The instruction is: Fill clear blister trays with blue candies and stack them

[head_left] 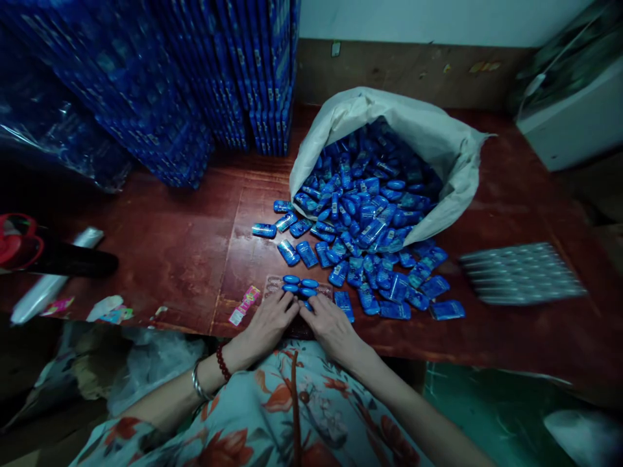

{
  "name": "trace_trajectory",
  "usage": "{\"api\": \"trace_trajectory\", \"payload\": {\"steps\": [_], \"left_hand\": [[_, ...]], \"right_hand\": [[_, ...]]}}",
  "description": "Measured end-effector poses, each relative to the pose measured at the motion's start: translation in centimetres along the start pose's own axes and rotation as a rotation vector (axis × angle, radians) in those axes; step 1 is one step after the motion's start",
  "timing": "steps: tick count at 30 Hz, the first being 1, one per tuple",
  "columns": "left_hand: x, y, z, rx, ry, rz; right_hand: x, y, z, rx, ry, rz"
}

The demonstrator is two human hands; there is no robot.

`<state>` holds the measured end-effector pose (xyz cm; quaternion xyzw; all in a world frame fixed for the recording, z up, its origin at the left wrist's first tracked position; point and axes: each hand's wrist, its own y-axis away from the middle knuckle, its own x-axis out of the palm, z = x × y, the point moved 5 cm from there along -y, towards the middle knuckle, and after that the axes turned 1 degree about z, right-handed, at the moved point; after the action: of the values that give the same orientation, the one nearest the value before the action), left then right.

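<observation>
A clear plastic tray with moulded pockets (pixel 272 283) lies at the table's front edge, close to my body. Several small blue containers (pixel 309 283) stand on edge in it, side by side. My left hand (pixel 273 318) reaches over the tray's left part, fingers bent together against the containers. From the right, my right hand (pixel 333 326) comes in the same way, its thumb and fingers closed at a blue container between the hands. The hands partly hide that container and the tray's near part.
A white woven sack (pixel 457 188) lies open, spilling blue containers (pixel 394 285) over the table (pixel 195 240). Stacked blue packages (pixel 233 71) rise at back left. Clear trays (pixel 525 275) are stacked at right. A black bottle with a red lid (pixel 73 259) lies left, near a pink label (pixel 244 305).
</observation>
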<state>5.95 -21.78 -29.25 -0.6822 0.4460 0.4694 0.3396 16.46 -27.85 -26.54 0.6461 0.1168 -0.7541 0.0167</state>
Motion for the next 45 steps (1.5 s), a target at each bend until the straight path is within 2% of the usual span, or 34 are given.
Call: {"api": "trace_trajectory", "payload": {"steps": [4, 6, 9, 11, 12, 13, 15, 18, 20, 22, 24, 28, 30, 32, 34, 37, 40, 42, 45], "left_hand": [[-0.3, 0.3, 0.2, -0.05, -0.023, -0.122], [-1.1, 0.5, 0.9, -0.064, 0.061, -0.221], [-2.4, -0.3, 3.4, -0.132, 0.286, -0.362], [-3.0, -2.0, 5.7, -0.186, 0.353, -0.41], [-3.2, -3.2, 6.6, -0.183, 0.339, -0.402], [-3.2, -4.7, 7.3, -0.142, 0.301, -0.344], [-2.9, -7.6, 7.8, -0.04, 0.165, -0.176], [-2.2, -10.2, 7.7, 0.033, -0.061, -0.004], [-1.8, -10.6, 7.5, 0.042, -0.139, 0.036], [-1.5, -10.2, 7.6, 0.026, -0.167, 0.059], [-1.5, -9.0, 8.1, -0.027, -0.155, 0.04], [-3.0, -4.8, 9.7, -0.18, 0.054, -0.119], [-4.3, -1.8, 10.0, -0.275, 0.201, -0.22], [-5.8, 1.2, 9.7, -0.361, 0.305, -0.299], [-6.9, 3.5, 8.6, -0.402, 0.375, -0.299], [-7.2, 4.5, 5.8, -0.362, 0.455, -0.228], [-6.0, 3.4, 3.1, -0.241, 0.458, -0.197], [-4.7, 2.5, 2.0, -0.16, 0.386, -0.174], [-2.8, 1.9, 1.5, -0.06, 0.233, -0.142]], "right_hand": [[0.1, 0.4, 0.2, 0.055, 0.017, -0.042], [-0.3, 1.2, -0.2, 0.099, -0.009, -0.113], [-1.2, 1.2, -2.5, 0.226, -0.121, -0.246], [-1.3, -0.3, -5.0, 0.337, -0.197, -0.275], [-1.0, -1.5, -6.3, 0.395, -0.212, -0.252], [-0.7, -3.0, -7.4, 0.431, -0.208, -0.201], [0.4, -6.2, -8.9, 0.466, -0.169, -0.034], [1.9, -9.8, -9.3, 0.387, -0.106, 0.24], [2.3, -10.7, -8.9, 0.32, -0.108, 0.314], [2.1, -10.2, -9.1, 0.33, -0.157, 0.268], [1.2, -8.5, -9.8, 0.388, -0.245, 0.125], [-1.1, -2.1, -11.0, 0.498, -0.516, -0.222], [-1.6, 1.6, -10.6, 0.572, -0.658, -0.269], [-1.6, 4.4, -9.2, 0.626, -0.75, -0.248], [-1.3, 6.0, -7.1, 0.627, -0.782, -0.244], [-0.7, 6.1, -4.3, 0.516, -0.747, -0.327], [0.2, 4.9, -2.5, 0.335, -0.645, -0.373], [0.5, 4.1, -1.9, 0.212, -0.498, -0.326], [0.3, 3.2, -1.2, 0.072, -0.247, -0.21]]}}
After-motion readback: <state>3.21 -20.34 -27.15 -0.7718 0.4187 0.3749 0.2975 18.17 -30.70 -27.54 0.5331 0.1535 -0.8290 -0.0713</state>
